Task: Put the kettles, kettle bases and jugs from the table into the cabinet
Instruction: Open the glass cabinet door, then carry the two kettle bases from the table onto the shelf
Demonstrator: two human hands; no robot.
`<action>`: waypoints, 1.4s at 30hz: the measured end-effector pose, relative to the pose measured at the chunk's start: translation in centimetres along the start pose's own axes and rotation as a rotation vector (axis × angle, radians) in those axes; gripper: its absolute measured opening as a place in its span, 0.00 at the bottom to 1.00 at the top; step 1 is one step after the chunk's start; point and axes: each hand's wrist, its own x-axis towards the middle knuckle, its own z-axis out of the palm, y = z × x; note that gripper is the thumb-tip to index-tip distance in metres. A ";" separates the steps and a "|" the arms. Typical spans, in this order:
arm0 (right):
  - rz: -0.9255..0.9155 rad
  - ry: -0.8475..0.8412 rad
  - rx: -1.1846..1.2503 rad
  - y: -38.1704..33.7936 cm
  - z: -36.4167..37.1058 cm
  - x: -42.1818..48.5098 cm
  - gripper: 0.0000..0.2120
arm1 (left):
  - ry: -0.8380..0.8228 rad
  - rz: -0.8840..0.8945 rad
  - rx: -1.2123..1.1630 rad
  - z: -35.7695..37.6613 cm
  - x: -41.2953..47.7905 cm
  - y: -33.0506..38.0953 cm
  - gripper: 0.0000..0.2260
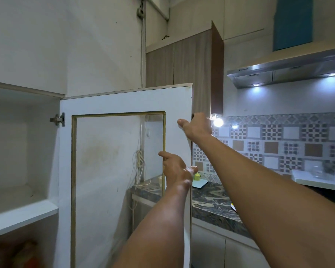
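Observation:
A white cabinet door (124,101) with a glass pane stands swung wide. My right hand (197,126) grips the door's free edge near its top, thumb on the inner face. Lower down, my left hand (176,169) is spread flat against the door frame with fingers apart. To the left, the cabinet (23,213) shows a bare white upper shelf. No kettle, kettle base or jug is in view.
A dark marble counter (211,206) runs along the right under a patterned tile wall, with a plate and yellow item (198,179) on it. A range hood (286,71) hangs above. Cables (138,167) dangle behind the glass. Blurred items sit on the cabinet's lower shelf (17,254).

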 end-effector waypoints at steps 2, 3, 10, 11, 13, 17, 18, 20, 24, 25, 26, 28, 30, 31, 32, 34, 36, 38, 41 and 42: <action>0.023 -0.001 -0.041 -0.6 -0.1 -0.4 0.18 | -0.037 0.073 0.160 -1.2 0.1 -0.5 0.52; 0.026 0.017 -0.087 -1.1 -0.1 -0.8 0.16 | -0.043 0.109 0.272 -2.1 -0.3 -0.7 0.51; -0.424 0.149 -0.409 -3.7 2.2 -7.3 0.19 | 0.095 0.304 0.635 -12.3 -0.6 -2.3 0.34; -0.445 0.083 -0.405 -4.4 3.1 -8.4 0.18 | 0.130 0.320 0.693 -14.4 -0.9 -2.7 0.33; -0.452 -0.020 -0.407 -6.1 5.3 -10.7 0.20 | 0.195 0.354 0.799 -18.9 -1.4 -3.6 0.32; -0.445 -0.230 -0.412 -10.5 11.7 -15.9 0.26 | 0.292 0.356 0.993 -29.2 -2.7 -5.8 0.31; -0.449 -0.273 -0.395 -11.9 13.6 -17.3 0.27 | 0.316 0.344 1.027 -31.9 -3.0 -6.3 0.31; -0.476 -0.348 -0.358 -14.8 17.4 -20.5 0.28 | 0.383 0.307 1.084 -37.6 -3.8 -7.5 0.31; -0.591 -0.497 -0.265 -21.2 25.0 -27.1 0.30 | 0.543 0.162 1.196 -48.9 -6.2 -10.0 0.32; -0.632 -0.524 -0.245 -22.8 26.9 -28.8 0.30 | 0.581 0.119 1.222 -51.6 -7.1 -10.6 0.32; -0.672 -0.550 -0.221 -24.5 28.7 -30.5 0.30 | 0.618 0.073 1.245 -54.2 -8.0 -11.1 0.32; -0.747 -0.607 -0.145 -27.9 32.1 -33.9 0.30 | 0.689 -0.026 1.285 -59.0 -10.0 -12.0 0.31; -0.827 -0.662 -0.074 -31.2 35.2 -37.3 0.29 | 0.759 -0.134 1.327 -63.3 -12.3 -12.9 0.32; -0.867 -0.691 -0.041 -32.7 36.7 -39.1 0.29 | 0.794 -0.187 1.347 -65.2 -13.4 -13.3 0.32; -0.903 -0.724 -0.004 -34.2 38.0 -40.8 0.29 | 0.828 -0.238 1.366 -67.1 -14.7 -13.8 0.32; -0.975 -0.795 0.075 -36.9 40.3 -44.1 0.30 | 0.899 -0.344 1.408 -70.2 -16.8 -14.6 0.32; -1.050 -0.873 0.160 -39.2 42.1 -47.1 0.30 | 0.989 -0.451 1.443 -72.5 -18.8 -15.2 0.32; -1.131 -0.948 0.242 -41.0 43.3 -50.1 0.30 | 1.092 -0.550 1.458 -74.0 -20.8 -15.8 0.32; -1.274 -1.070 0.334 -42.9 44.6 -54.3 0.30 | 1.210 -0.733 1.414 -74.6 -24.0 -17.0 0.31; -1.315 -1.108 0.357 -43.2 44.9 -55.7 0.30 | 1.241 -0.794 1.408 -74.5 -25.2 -17.5 0.31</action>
